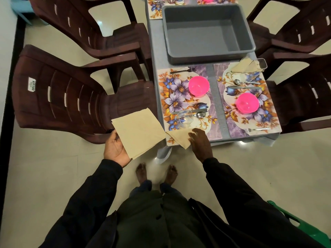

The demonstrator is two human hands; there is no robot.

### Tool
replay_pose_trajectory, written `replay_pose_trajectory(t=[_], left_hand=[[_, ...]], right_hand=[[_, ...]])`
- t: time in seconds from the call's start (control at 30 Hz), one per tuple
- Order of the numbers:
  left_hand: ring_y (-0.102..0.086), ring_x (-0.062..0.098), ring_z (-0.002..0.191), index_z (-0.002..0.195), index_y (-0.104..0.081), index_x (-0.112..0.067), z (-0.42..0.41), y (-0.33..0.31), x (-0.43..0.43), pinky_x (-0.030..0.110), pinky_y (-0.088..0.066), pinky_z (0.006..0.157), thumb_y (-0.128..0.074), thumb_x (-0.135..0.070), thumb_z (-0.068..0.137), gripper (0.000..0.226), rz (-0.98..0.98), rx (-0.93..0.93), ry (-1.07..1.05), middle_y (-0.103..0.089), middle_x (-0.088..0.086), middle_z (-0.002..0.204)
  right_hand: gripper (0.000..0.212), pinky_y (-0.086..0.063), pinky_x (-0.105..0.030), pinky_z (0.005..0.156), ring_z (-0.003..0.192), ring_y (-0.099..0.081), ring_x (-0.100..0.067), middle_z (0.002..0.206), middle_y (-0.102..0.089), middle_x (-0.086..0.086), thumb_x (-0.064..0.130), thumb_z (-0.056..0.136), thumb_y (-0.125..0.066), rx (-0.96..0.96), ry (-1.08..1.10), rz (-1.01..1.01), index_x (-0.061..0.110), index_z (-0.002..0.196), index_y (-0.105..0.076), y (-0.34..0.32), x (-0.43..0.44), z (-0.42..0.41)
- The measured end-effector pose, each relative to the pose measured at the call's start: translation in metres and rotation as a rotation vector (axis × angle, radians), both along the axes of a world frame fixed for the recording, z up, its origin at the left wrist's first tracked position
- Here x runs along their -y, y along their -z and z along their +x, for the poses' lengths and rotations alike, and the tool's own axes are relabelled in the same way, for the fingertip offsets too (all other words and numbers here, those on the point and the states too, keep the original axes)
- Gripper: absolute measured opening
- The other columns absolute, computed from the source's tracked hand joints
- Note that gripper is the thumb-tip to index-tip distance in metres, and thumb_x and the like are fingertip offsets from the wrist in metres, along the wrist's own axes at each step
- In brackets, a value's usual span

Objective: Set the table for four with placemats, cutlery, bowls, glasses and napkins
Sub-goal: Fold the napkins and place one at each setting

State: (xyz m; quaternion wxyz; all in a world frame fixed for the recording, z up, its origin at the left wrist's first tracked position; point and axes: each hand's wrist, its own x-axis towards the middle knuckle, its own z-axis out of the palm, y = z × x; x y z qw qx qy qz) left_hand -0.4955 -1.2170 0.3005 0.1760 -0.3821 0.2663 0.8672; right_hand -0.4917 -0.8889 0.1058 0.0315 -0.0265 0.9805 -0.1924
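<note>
Fingers flat, the right hand (pixel 200 144) presses a napkin (pixel 179 139) onto the near-left mat's (pixel 167 94) near edge; the left hand (pixel 114 149) grips spares (pixel 138 130) further left. Both near settings look complete — the far pair, mostly out of frame, cannot be judged.

The napkins (pixel 138 130) in the left hand (pixel 114 149) are pale beige, the same shade as the folded napkin (pixel 179 138) under the right hand (pixel 200 142). Just past the right hand, the placemat (pixel 172 93) shows purple and blue flowers with orange leaves on cream, bordered in marbled lilac. The bowl (pixel 198 85) on it is hot pink. Further beyond, the tub (pixel 206 59) is plain grey, like the table (pixel 215 97). Left of the left hand the chair (pixel 62 97) is dark reddish brown with a white label (pixel 32 84). Both sleeves (pixel 93 194) are black.
</note>
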Motion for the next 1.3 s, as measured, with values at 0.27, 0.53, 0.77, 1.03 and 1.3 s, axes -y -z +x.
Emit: replay_pose_trajectory(t=[0.27, 0.53, 0.77, 1.03, 1.3], left_hand=[[-0.072, 0.033, 0.108, 0.100, -0.082, -0.023, 0.002, 0.003, -0.006, 0.049, -0.061, 0.082, -0.046, -0.050, 0.102, 0.045, 0.000, -0.004, 0.009, -0.073, 0.006, 0.123], [-0.069, 0.034, 0.115, 0.104, -0.081, -0.023, 0.004, 0.010, -0.009, 0.052, -0.058, 0.089, -0.047, -0.049, 0.102, 0.042, 0.025, -0.023, -0.006, -0.069, 0.007, 0.131], [-0.069, 0.035, 0.114, 0.104, -0.081, -0.022, 0.009, 0.004, -0.008, 0.051, -0.059, 0.086, -0.048, -0.049, 0.101, 0.043, 0.046, -0.058, -0.026, -0.070, 0.008, 0.130], [-0.071, 0.036, 0.109, 0.106, -0.080, -0.021, 0.019, -0.011, 0.018, 0.050, -0.057, 0.092, -0.046, -0.051, 0.101, 0.046, 0.042, -0.097, -0.047, -0.070, 0.012, 0.128], [-0.067, 0.036, 0.114, 0.114, -0.078, -0.020, 0.034, -0.019, 0.104, 0.050, -0.051, 0.096, -0.045, -0.054, 0.098, 0.050, 0.074, -0.141, -0.096, -0.067, 0.015, 0.132]], right_hand=[[0.024, -0.057, -0.045, 0.092, 0.111, -0.063, -0.037, 0.123, -0.065, -0.021, 0.005, 0.092, -0.069, -0.052, 0.020, -0.055, 0.000, 0.115, -0.069, -0.021, 0.003, 0.001], [0.018, -0.055, -0.048, 0.094, 0.106, -0.063, -0.032, 0.113, -0.068, -0.017, 0.006, 0.098, -0.057, -0.131, 0.235, -0.299, 0.002, 0.113, -0.067, -0.063, 0.005, 0.003], [0.013, -0.056, -0.024, 0.082, 0.098, -0.066, -0.009, 0.106, -0.072, -0.001, 0.008, 0.094, -0.069, -0.255, 0.263, -0.604, 0.008, 0.106, -0.073, -0.141, 0.029, -0.016], [0.020, -0.057, -0.019, 0.079, 0.088, -0.071, -0.006, 0.096, -0.077, 0.004, 0.029, 0.092, -0.074, 0.100, 0.108, -0.856, 0.014, 0.103, -0.079, -0.215, 0.125, -0.044], [0.023, -0.054, -0.017, 0.064, 0.069, -0.066, 0.000, 0.087, -0.075, 0.000, 0.016, 0.084, -0.083, 0.162, 0.033, -0.866, 0.008, 0.104, -0.075, -0.231, 0.241, -0.046]])
